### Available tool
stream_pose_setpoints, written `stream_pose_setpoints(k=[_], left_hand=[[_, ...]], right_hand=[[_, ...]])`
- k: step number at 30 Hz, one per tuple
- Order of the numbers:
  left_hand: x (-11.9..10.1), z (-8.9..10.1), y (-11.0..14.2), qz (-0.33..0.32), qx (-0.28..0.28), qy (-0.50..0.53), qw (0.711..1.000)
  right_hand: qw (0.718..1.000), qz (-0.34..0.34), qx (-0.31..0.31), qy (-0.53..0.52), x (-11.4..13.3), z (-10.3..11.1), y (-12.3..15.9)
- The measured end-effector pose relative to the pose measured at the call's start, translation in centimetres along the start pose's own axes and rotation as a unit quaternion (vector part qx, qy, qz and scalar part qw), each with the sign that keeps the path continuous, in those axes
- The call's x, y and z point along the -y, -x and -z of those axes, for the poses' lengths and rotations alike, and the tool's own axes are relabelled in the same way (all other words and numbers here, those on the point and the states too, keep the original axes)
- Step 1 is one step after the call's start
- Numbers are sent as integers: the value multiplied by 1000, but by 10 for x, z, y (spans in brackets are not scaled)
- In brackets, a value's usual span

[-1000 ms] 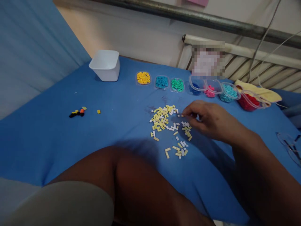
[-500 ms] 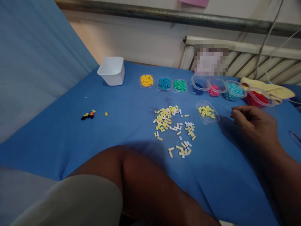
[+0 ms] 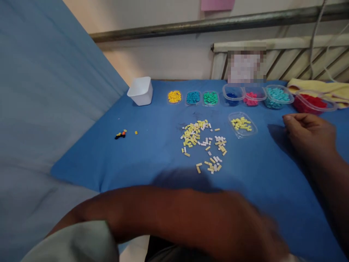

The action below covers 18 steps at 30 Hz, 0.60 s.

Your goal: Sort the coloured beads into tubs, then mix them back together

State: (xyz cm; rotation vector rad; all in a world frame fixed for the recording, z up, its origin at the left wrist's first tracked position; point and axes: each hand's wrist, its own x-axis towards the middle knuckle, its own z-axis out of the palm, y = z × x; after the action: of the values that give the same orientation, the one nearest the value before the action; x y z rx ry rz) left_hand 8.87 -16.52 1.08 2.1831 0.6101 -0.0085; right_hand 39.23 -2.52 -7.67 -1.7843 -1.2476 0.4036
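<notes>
Left hand point(image 3: 257, 231): has swung rightward across the near edge since half a second ago; blurred, so its grip cannot be told.
Right hand point(image 3: 309, 133): a second ago over the loose bricks point(image 3: 192, 134), now resting right of the clear tray point(image 3: 241, 135); fingers curled, contents cannot be told.
Loose bricks: pale yellow and white, scattered on the blue cloth point(image 3: 155, 156), left of the tray.
Clear tray: holds pale yellow bricks.
Behind right hand: red bricks point(image 3: 313, 100) in a tub.

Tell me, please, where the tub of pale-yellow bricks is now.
In the head view, the tub is right of centre, between the loose bricks and the right hand.
</notes>
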Motion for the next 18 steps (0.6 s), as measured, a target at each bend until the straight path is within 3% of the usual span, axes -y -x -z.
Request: stream_pose_setpoints(k=[1,3,4,5,7,9,12,18], left_hand=[[9,12,15,-22,-19,-54,998],[29,36,44,102,-134,-160,973],[39,47,58,178,-203,-194,943],[49,56,70,234,-230,-215,920],[65,66,88,288,-227,-223,903],[76,66,98,280,-196,-200,918],[84,58,98,258,-187,-176,931],[97,54,91,268,-214,-183,921]], right_hand=[[1000,-2,3,-4,-1,-1,0],[1000,-5,13,-15,1,-2,-1],[1000,-7,17,-20,2,-3,0],[999,-9,23,-23,5,-3,0],[999,-14,38,-27,10,-3,1],[999,-21,43,-25,14,-3,2],[998,-30,42,-25,16,-3,2],[997,-37,53,-46,18,-2,3]])
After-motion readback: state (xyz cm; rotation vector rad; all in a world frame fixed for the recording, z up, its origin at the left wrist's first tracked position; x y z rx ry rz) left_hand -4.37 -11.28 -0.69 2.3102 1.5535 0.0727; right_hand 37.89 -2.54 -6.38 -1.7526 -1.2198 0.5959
